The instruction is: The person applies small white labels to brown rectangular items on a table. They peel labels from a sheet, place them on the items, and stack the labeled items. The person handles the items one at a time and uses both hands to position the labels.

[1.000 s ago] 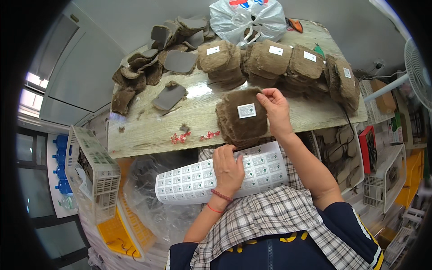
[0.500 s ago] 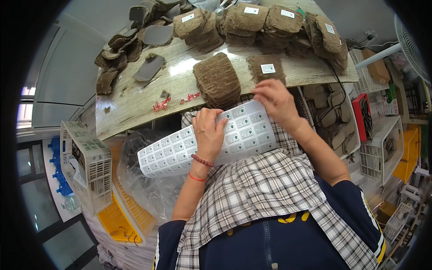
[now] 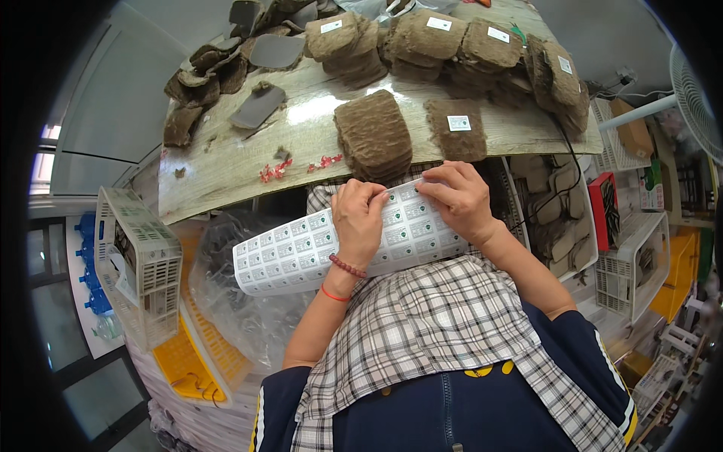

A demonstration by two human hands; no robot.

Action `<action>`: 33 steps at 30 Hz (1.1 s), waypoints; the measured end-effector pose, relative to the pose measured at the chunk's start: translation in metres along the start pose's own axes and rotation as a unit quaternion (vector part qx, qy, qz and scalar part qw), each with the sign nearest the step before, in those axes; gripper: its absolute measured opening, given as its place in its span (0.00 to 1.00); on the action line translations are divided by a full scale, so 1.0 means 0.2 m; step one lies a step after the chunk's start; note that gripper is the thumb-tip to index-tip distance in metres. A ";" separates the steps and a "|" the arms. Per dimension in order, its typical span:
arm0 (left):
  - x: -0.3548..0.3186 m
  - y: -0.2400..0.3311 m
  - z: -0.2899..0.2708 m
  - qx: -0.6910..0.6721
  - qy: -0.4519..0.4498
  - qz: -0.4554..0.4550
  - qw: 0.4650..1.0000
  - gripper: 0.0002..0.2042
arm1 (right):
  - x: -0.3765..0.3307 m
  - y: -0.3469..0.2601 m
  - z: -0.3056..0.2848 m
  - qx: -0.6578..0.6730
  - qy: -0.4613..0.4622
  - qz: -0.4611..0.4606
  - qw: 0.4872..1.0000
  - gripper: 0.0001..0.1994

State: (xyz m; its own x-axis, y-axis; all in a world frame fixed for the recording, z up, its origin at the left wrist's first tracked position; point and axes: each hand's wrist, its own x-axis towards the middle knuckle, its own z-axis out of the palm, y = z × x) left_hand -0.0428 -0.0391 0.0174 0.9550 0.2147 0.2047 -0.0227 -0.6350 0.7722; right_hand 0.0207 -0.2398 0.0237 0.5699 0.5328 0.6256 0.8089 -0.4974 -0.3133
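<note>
Crate: a white slatted plastic crate (image 3: 139, 267) stands at the far left, below the table edge, with a yellow crate (image 3: 197, 360) and crumpled clear plastic wrap (image 3: 248, 316) beside it.
Sticker sheet: a white sheet of small stickers (image 3: 301, 248) lies across the person's lap, just under the near edge of the table (image 3: 226, 162).
Sheet direction: its long axis runs left to right, the left end lower and free, the right end rising toward the table edge; the printed face is up.
Left hand: the left hand (image 3: 359, 218) lies on top of the sheet near its middle, fingers curled down and pressing on the stickers at its upper edge; a bead bracelet and a red cord sit on the wrist.
Right hand: the right hand (image 3: 459, 200) rests on the right end of the sheet, fingers bent and pinching at its upper edge, just beside the left hand.
Sheet and hands: the sheet passes under both hands and sticks out well to the left of the left hand.
Brown stack: a stack of brown fibre pads (image 3: 374, 135) sits on the table just beyond the hands.
Labelled pad: a single brown pad with a white sticker (image 3: 457, 128) lies right of that stack.
Back row: more labelled brown stacks (image 3: 489, 49) line the far edge.
Right side: a white basket (image 3: 633, 264) stands low at the right.
</note>
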 end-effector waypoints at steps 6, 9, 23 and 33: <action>0.00 0.03 0.00 0.001 -0.002 0.004 1.000 0.03 | 0.05 -0.06 0.00 0.079 0.004 0.139 0.987 0.10; 0.00 0.04 -0.01 0.017 -0.020 0.015 1.000 0.03 | 0.03 -0.05 -0.02 0.042 -0.023 0.079 0.996 0.09; 0.00 0.10 0.05 -0.036 -0.036 0.063 0.997 0.04 | -0.02 -0.03 -0.02 0.182 -0.071 0.192 0.962 0.05; 0.00 0.10 0.08 -0.030 -0.030 0.040 0.998 0.06 | -0.04 -0.07 -0.07 -0.001 0.003 -0.012 1.000 0.15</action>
State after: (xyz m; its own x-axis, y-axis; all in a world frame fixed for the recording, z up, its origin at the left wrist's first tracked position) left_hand -0.0386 -0.0630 0.0229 0.9655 0.1186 0.2320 -0.1156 -0.6031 0.7893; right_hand 0.0022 -0.2462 0.0324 0.5490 0.5405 0.6376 0.8224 -0.4858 -0.2963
